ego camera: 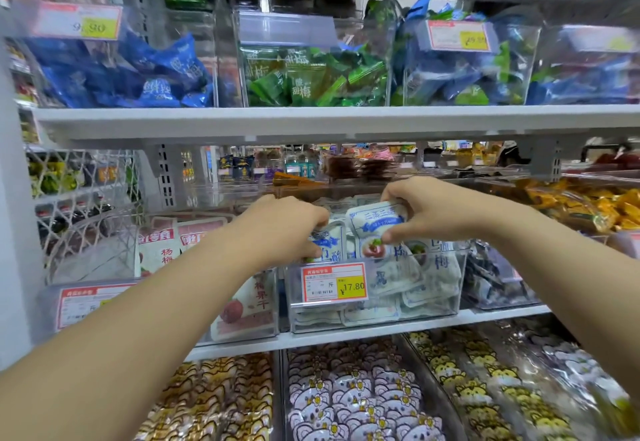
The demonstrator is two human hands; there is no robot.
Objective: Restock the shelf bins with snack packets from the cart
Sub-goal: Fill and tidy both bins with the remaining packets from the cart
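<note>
Nearest us, our left hand pinches a white-and-blue snack packet; our right hand grasps a second packet, both at the top of the clear plastic shelf bin.

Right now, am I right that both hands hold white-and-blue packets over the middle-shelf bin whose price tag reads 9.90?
Not quite: the price tag on that bin reads 17.80, not 9.90, as the head view shows. The rest holds: the left hand and the right hand both hold white-and-blue packets over it.
</note>
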